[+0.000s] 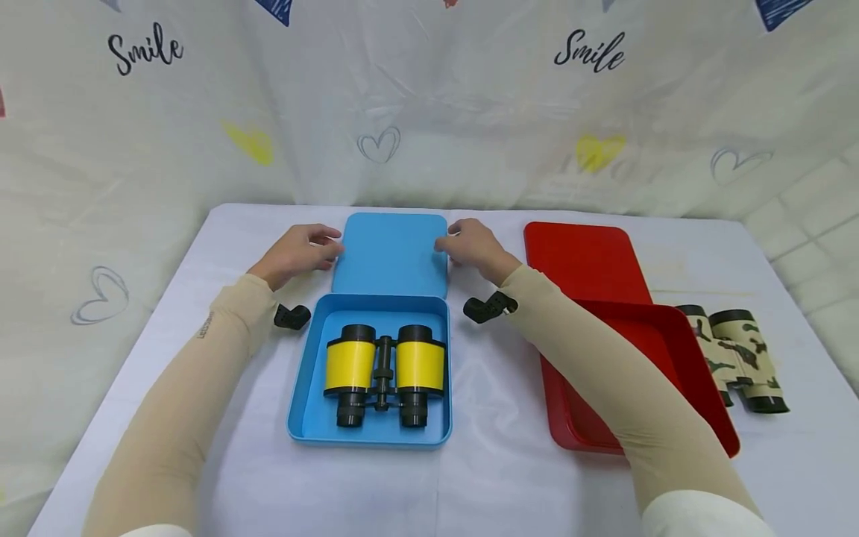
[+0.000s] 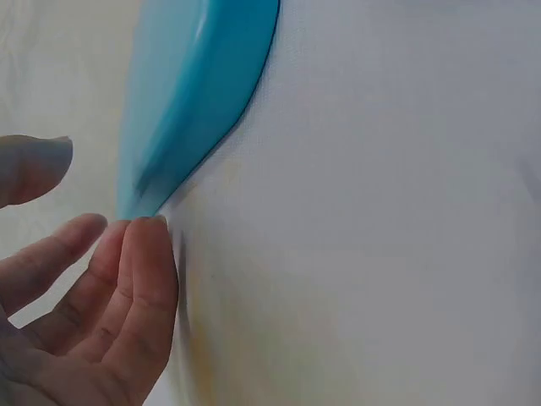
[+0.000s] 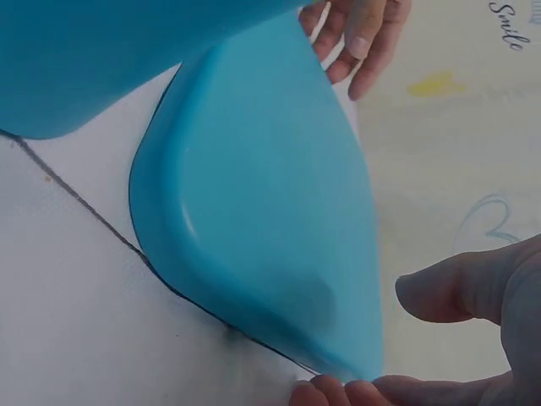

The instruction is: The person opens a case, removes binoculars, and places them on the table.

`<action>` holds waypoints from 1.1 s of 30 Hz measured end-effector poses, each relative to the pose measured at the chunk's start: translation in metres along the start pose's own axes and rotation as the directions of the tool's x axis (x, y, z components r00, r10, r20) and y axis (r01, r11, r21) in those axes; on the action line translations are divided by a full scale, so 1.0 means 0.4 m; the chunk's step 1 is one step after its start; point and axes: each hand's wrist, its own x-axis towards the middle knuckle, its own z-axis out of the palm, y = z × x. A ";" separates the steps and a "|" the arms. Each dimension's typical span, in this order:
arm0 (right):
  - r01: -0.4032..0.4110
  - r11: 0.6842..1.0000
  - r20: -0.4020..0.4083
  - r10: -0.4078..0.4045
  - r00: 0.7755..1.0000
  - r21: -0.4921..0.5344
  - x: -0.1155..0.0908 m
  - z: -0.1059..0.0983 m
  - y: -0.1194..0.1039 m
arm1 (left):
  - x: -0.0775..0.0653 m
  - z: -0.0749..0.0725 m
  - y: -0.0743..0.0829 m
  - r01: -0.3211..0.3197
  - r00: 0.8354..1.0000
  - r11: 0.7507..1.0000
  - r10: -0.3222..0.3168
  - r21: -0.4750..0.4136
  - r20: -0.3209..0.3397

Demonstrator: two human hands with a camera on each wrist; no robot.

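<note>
A light blue lid (image 1: 391, 253) lies flat on the table, just behind a blue box (image 1: 300, 403). Inside that box rest yellow and black binoculars (image 1: 385, 373). My left hand (image 1: 302, 252) is at the lid's left side; in the left wrist view its fingertips (image 2: 150, 233) reach the lid's edge, with the thumb held apart. On the other side is my right hand (image 1: 475, 247). Its fingers lie low at the lid's edge in the right wrist view, while its thumb (image 3: 435, 289) stands spread above them.
To the right stands a red box (image 1: 691, 358), partly hidden by my right forearm, with a red lid (image 1: 580, 257) behind it. Camouflage binoculars (image 1: 748, 358) lie beyond the box's right side. A printed cloth (image 1: 429, 89) hangs behind the white-covered table (image 1: 496, 470).
</note>
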 end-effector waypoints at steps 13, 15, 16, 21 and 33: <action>0.084 0.993 0.001 -0.084 0.996 0.087 -0.088 -0.018 0.006 | -0.093 0.006 -0.009 -0.050 0.993 0.997 0.056 0.059 -0.107; 0.100 0.992 -0.009 -0.099 0.995 0.082 -0.104 -0.018 0.003 | -0.107 0.010 -0.004 -0.070 0.990 0.995 0.078 0.074 -0.116; 0.109 0.991 -0.013 -0.109 0.994 0.074 -0.112 -0.018 0.000 | -0.113 0.012 -0.002 -0.078 0.989 0.994 0.087 0.082 -0.120; 0.172 0.985 -0.021 -0.171 0.985 0.020 -0.151 -0.012 -0.013 | -0.152 0.026 0.009 -0.093 0.987 0.991 0.105 0.098 -0.121; 0.347 0.933 -0.057 -0.353 0.934 -0.092 -0.233 0.010 -0.023 | -0.228 0.071 0.017 -0.199 0.958 0.956 0.236 0.215 -0.161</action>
